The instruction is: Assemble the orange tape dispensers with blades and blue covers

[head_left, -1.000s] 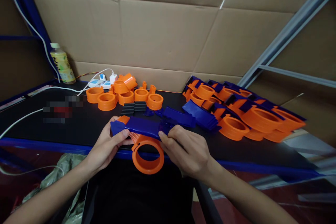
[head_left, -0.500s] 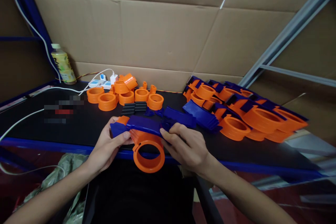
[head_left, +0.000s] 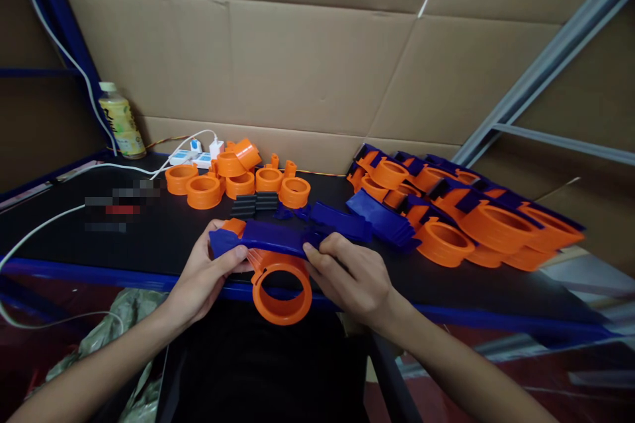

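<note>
Far L, yellow-labelled plastic bottle w/ white cap [head_left: 122,125] stands at back of black-topped desk [head_left: 153,238]; next, white power strip [head_left: 202,160] w/ plugs & cables. Then grp of orange plastic rings [head_left: 204,192], a couple stacked on top. Nearer, left hand [head_left: 203,277] grips L end of blue-and-orange plastic piece [head_left: 275,238], thumb in front, fingers behind. Piece is at desk's near edge, btwn both hands, blue strip on top, orange ring below. Black ribbed strips [head_left: 254,203] lie just beyond. Loose blue plastic strips [head_left: 381,218] further R. Right hand [head_left: 354,274] grasps piece's R end, thumb on blue strip, fingers curled. Far R, heap of orange ringed pcs w/ blue strips [head_left: 464,211].
</note>
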`<state>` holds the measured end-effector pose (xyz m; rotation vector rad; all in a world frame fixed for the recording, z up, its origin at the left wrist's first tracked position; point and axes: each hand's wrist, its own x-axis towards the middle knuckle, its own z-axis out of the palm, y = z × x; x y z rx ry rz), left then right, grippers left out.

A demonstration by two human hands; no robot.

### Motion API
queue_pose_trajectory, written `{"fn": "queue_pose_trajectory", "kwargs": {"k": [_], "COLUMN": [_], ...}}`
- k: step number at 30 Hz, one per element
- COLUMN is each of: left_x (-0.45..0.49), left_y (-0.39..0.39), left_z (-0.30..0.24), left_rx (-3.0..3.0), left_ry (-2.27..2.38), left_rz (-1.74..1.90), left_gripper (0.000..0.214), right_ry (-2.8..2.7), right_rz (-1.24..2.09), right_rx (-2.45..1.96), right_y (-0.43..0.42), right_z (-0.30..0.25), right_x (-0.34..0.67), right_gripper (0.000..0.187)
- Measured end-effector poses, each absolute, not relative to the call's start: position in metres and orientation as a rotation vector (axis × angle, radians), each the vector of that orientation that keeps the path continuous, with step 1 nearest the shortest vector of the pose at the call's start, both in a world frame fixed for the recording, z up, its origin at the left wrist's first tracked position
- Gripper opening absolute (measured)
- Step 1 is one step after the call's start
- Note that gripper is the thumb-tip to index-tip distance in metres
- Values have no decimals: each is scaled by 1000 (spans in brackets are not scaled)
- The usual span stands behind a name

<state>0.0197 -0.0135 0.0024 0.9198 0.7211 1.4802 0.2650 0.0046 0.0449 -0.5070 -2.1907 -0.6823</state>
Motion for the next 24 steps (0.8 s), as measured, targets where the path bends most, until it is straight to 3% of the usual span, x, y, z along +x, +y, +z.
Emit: {"fn": "queue_pose_trajectory", "kwargs": {"k": [9, 13, 16, 18, 21, 24], "left_x": [21, 18, 13, 11, 11, 14], "left_y": [-14, -16, -24, -33, -44, -51], "left_z": [2, -1, 0, 3, 11, 17], "left_rx": [949, 964, 1039, 1162, 1481, 1666], "left_ry": [740, 705, 664, 660, 735, 699], "left_rz": [1488, 1496, 1492, 1485, 1527, 1569], "left_gripper": [31, 27, 33, 46, 65, 72], "right_ry": [-2244, -2428, -2593, -2564, -2340, -2067], "right_rz": [-708, -373, 194, 557, 904, 1136], "right_rx": [-533, -600, -655, -623, -651, -738], "right_y": [-5, -10, -12, -11, -9, -8], "right_z": [49, 67, 92, 103, 101, 88], "right_x": [260, 272, 281, 279, 261, 241], "right_gripper": [19, 9, 49, 64, 41, 22]}}
